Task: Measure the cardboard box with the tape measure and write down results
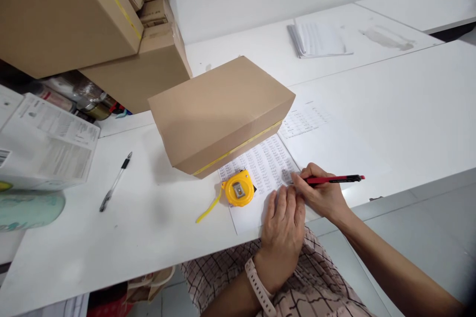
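My right hand (323,195) grips a red and black pen (334,179), its tip side down at the right edge of a sheet covered in handwriting (266,158). Flat on the lower part of that sheet lies my left hand (284,215), fingers stretched out, with a pale pink band on the wrist. A yellow tape measure (239,188) rests on the sheet left of my hands, its yellow wrist strap trailing over the table. Behind it a closed cardboard box (223,109) with yellow tape along its side covers the sheet's upper part.
Big cardboard boxes (74,15) are stacked at the back left. A clear pen (116,182), a white printed carton (55,138) and a pale green rolled item (29,209) are on the left. Printed paper (307,119) and a paper stack (322,38) lie farther right.
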`<control>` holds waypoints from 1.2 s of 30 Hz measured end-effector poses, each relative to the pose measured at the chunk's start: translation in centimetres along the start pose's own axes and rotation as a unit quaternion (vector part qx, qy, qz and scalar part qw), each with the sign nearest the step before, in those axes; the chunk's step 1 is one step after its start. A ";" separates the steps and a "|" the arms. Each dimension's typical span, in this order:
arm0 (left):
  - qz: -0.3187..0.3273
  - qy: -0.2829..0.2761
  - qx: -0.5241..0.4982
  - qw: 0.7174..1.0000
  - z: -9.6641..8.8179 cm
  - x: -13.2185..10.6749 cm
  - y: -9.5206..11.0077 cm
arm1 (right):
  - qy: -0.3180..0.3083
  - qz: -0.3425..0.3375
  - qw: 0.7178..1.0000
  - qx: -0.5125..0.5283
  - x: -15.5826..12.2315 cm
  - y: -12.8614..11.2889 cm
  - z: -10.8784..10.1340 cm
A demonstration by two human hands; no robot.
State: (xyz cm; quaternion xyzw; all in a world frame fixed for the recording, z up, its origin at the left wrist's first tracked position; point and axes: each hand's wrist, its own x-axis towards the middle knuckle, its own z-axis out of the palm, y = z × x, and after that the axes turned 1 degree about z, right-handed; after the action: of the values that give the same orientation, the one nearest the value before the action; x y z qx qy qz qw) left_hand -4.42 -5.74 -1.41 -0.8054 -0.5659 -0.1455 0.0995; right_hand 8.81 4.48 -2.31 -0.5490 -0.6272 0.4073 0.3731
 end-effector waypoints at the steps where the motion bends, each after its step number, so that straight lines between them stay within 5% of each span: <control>1: -0.001 0.003 0.000 1.000 0.0 0.0 0.0 | 0.001 -0.002 1.000 0.001 0.0 0.1 0.0; 36: 0.000 -0.006 -0.001 1.000 -0.1 0.0 0.0 | 0.024 -0.006 0.999 0.034 0.1 0.5 0.2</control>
State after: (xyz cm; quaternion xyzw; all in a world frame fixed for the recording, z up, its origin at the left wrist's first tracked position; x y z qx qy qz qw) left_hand -4.41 -5.77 -1.36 -0.8065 -0.5661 -0.1418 0.0952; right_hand 8.78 4.62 -2.85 -0.5415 -0.6073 0.4129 0.4092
